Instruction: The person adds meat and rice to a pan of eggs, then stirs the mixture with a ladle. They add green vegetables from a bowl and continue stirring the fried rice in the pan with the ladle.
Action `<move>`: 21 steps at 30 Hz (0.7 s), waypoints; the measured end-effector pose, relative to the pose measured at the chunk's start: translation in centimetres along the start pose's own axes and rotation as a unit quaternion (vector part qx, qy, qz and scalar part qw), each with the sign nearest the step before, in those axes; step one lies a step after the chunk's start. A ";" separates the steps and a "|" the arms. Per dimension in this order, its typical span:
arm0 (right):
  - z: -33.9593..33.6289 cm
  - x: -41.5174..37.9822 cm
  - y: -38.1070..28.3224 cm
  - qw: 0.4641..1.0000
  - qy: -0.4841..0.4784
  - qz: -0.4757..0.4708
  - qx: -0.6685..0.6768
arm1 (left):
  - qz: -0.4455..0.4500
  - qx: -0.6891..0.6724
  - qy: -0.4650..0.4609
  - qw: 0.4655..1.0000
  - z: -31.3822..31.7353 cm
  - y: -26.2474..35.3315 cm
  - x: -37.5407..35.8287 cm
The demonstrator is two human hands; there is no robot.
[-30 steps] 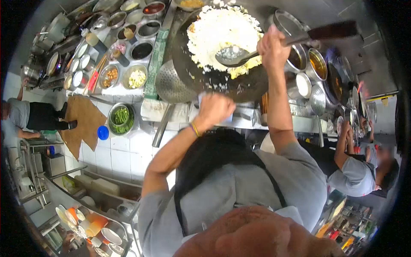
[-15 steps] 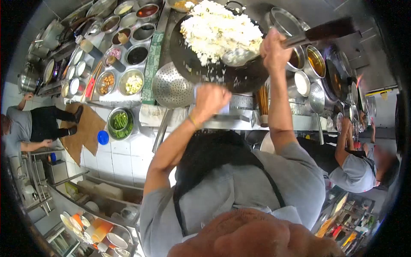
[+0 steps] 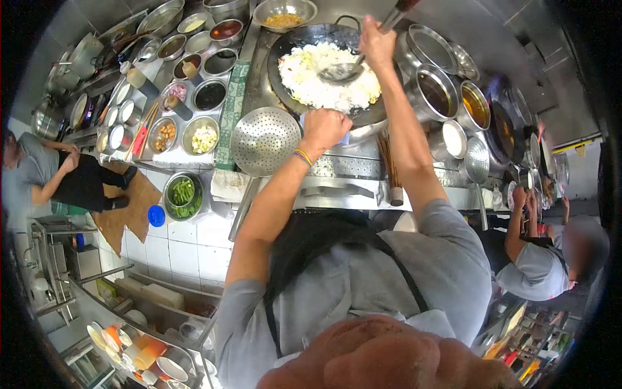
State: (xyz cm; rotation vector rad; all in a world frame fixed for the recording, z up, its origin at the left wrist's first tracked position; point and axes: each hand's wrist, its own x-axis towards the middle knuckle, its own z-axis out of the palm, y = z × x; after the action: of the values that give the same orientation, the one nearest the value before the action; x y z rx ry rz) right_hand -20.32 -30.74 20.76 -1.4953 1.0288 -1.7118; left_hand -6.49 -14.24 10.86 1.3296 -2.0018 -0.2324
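My left hand (image 3: 326,131) is closed at the near edge of the black wok (image 3: 304,44), with a pale cloth (image 3: 346,138) showing under the fingers; the part of the wok it grips is hidden. White rice with yellow bits (image 3: 304,74) is heaped in the wok. Above the wok's right side, my right hand (image 3: 378,42) is wrapped round the shaft of a metal ladle (image 3: 338,73). The ladle's bowl rests in the rice, and its dark handle end points up and right.
Left of the wok are a perforated strainer (image 3: 264,139) and bowls of ingredients (image 3: 204,134). Sauce pots (image 3: 433,91) and another strainer (image 3: 477,160) are on the right. Chopsticks (image 3: 394,175) stand in front. Co-workers (image 3: 538,266) are on both sides.
The wok has come down level, and the rice, lifted and scattering before, lies settled in it. My right hand and ladle have moved up and left. The co-worker at left has brought their hands together.
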 end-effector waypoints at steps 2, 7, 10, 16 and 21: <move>-0.1 -1.0 -3.2 0.995 -0.026 -0.069 0.063 | -0.003 0.009 0.010 1.000 0.2 -0.3 -0.1; 5.2 -1.6 6.1 0.998 -0.041 -0.047 0.006 | -0.009 0.002 -0.004 1.000 0.2 -0.1 0.0; 6.1 -0.7 -0.6 0.989 -0.053 -0.080 -0.117 | -0.014 0.007 -0.002 1.000 0.1 0.1 0.1; 7.2 -4.1 1.6 0.986 -0.140 -0.091 0.013 | -0.024 -0.002 -0.007 1.000 0.3 0.2 -0.4; 7.4 -2.3 -4.9 0.991 -0.029 -0.088 -0.097 | -0.019 0.002 0.000 1.000 0.0 0.2 0.0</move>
State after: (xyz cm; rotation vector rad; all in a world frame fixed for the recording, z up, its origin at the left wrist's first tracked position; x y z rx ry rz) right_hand -12.51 -27.46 24.31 -1.7970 1.0853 -1.7149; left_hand -6.65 -14.18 10.96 1.3704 -1.9800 -0.2475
